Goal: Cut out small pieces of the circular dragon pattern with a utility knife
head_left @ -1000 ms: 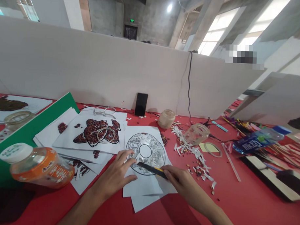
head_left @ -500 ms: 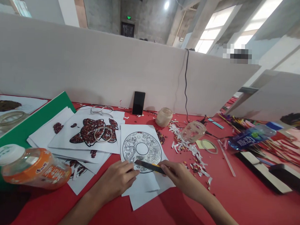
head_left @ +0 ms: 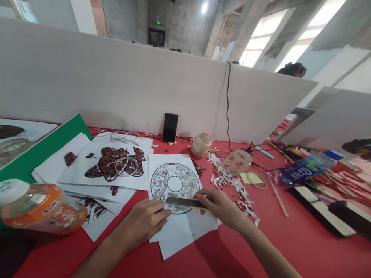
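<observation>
On the red table, a white sheet with a printed ring-shaped drawing (head_left: pixel 162 174) lies in front of me. My right hand (head_left: pixel 215 203) grips the handle of a utility knife (head_left: pixel 185 202), whose blade points left over the lower part of the ring. At the sheet's lower left edge rests my left hand (head_left: pixel 148 218), its fingers bent together near the blade tip; what they hold, if anything, is hidden. More white paper (head_left: pixel 178 240) lies under the drawing.
An orange-labelled jar (head_left: pixel 46 209) and papers with dark red bean pictures (head_left: pixel 77 173) are at left. A phone (head_left: pixel 170 128) leans on the partition. Glass jars (head_left: pixel 201 145), paper shreds, a bottle (head_left: pixel 308 167) and a black-edged box (head_left: pixel 323 210) are at right.
My right hand has shifted slightly up, and the knife lies nearer level, more of its yellow edge showing. The paper under the drawing has moved. My left hand is nearly unchanged.
</observation>
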`<state>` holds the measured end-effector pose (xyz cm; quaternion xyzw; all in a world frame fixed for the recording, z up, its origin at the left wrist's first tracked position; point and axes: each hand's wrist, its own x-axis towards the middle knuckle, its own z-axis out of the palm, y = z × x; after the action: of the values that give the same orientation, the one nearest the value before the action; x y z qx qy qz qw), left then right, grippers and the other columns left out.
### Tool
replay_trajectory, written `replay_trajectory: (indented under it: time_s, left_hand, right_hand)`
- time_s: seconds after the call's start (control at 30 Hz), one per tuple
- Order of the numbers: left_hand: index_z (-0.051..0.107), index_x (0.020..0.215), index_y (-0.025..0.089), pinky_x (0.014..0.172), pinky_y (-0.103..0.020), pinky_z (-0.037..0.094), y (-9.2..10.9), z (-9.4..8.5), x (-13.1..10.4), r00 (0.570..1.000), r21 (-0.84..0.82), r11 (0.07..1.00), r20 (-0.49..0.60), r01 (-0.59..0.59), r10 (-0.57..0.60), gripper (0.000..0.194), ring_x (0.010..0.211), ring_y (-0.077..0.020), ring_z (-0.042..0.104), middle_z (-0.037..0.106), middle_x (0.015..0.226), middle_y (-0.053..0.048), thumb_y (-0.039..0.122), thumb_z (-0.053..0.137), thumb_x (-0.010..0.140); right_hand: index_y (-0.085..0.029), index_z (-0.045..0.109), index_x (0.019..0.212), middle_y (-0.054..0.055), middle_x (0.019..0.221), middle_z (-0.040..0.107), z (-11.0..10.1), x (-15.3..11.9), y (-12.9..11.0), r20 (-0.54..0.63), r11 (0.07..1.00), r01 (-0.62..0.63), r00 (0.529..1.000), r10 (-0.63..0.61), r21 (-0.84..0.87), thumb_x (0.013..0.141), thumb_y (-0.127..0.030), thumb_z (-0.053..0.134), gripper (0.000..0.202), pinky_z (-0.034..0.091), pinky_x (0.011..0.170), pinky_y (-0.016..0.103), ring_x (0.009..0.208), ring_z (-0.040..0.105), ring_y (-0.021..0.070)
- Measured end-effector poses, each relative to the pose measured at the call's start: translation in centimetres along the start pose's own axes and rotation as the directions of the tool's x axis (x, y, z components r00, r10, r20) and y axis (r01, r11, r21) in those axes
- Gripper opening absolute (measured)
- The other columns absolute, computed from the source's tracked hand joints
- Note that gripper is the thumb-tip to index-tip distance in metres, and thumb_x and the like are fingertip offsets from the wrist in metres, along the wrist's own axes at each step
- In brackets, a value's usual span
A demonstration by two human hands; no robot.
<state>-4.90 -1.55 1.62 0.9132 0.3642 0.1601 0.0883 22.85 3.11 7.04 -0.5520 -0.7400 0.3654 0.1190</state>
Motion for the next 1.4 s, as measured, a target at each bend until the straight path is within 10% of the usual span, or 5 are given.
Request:
replay_trajectory:
  time_s: [0.27,0.57,0.87,1.1,1.4]
  left_hand:
    - [0.061,0.119,0.022,0.080,-0.037,0.052,0.2,0.3,0.0,0.999,0.063,0.998,0.027,0.016,-0.018,0.021,0.092,-0.0233,0.065,0.070,0.099,-0.004,0.017,0.049,0.103]
    - [0.058,0.130,0.019,0.103,-0.047,0.047,-0.9,0.6,-0.7,0.954,-0.005,0.967,-0.162,0.254,-0.251,0.055,0.125,-0.0318,0.057,0.063,0.135,-0.012,0.056,0.068,0.091]
    - [0.062,0.123,0.020,0.101,-0.047,0.049,-0.8,0.9,-0.8,0.948,-0.030,0.964,-0.181,0.263,-0.264,0.048,0.122,-0.0305,0.058,0.063,0.132,-0.010,0.053,0.070,0.089]
    - [0.066,0.115,0.021,0.089,-0.042,0.054,-0.2,0.4,-0.6,0.970,-0.054,0.976,-0.108,0.212,-0.217,0.029,0.102,-0.0261,0.065,0.069,0.113,-0.007,0.041,0.069,0.094]
    - [0.061,0.130,0.022,0.106,-0.046,0.049,-0.7,0.7,-0.7,0.956,-0.104,0.964,-0.139,0.246,-0.259,0.050,0.127,-0.0298,0.057,0.064,0.135,-0.010,0.045,0.075,0.089]
  right_hand:
    - [-0.020,0.071,0.088,0.002,0.068,0.069,-0.3,-0.9,-1.4,-0.020,0.996,0.021,1.000,-0.022,-0.082,0.102,-0.049,0.042,0.043,0.034,0.054,0.025,0.058,0.052,0.0148]
    - [-0.027,0.071,0.120,0.006,0.098,0.075,3.0,-5.1,-1.0,-0.109,0.971,0.142,0.980,-0.165,-0.192,0.106,-0.043,0.043,0.035,0.052,0.071,0.027,0.083,0.071,0.0198]
    - [-0.022,0.062,0.133,0.009,0.098,0.071,7.4,-7.3,-0.6,-0.193,0.682,0.301,0.814,-0.548,-0.667,0.107,-0.023,0.034,0.038,0.053,0.060,0.029,0.066,0.068,0.0174]
    - [-0.017,0.056,0.140,0.012,0.103,0.071,9.2,-8.2,0.4,-0.146,0.602,0.317,0.791,-0.594,-0.733,0.094,-0.004,0.036,0.052,0.056,0.063,0.030,0.068,0.067,0.0182]
    - [-0.026,0.063,0.134,0.010,0.107,0.074,7.3,-7.3,0.1,-0.243,0.954,0.225,0.932,-0.270,-0.199,0.106,-0.031,0.038,0.038,0.059,0.070,0.028,0.082,0.074,0.0197]
